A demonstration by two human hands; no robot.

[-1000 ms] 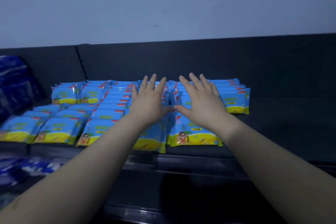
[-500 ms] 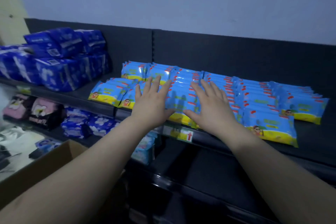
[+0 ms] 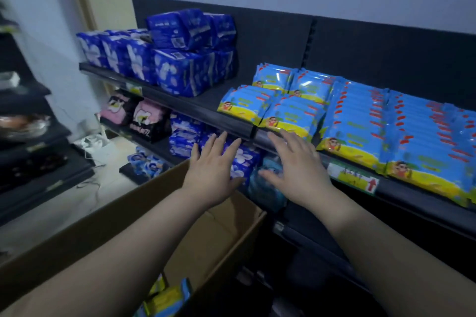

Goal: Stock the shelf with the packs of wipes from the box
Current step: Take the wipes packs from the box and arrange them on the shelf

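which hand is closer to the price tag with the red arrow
Right. The right hand hovers open just left of the price tag on the shelf edge; the left hand is farther left, above the cardboard box.

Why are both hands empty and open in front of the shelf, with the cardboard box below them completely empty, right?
Not quite. The head view shows the brown cardboard box holds blue-and-yellow wipe packs. Both hands, left and right, are indeed empty and open.

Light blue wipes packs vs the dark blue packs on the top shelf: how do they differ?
The light blue wipes packs are flat and thin, overlapped in rows that run from the shelf's front edge to the back; the dark blue packs are bulky blocks stacked two high. The wipes packs carry a yellow band with a cartoon figure; the dark blue ones have white patterns. Both sit on the same top shelf, in glossy plastic wrap.
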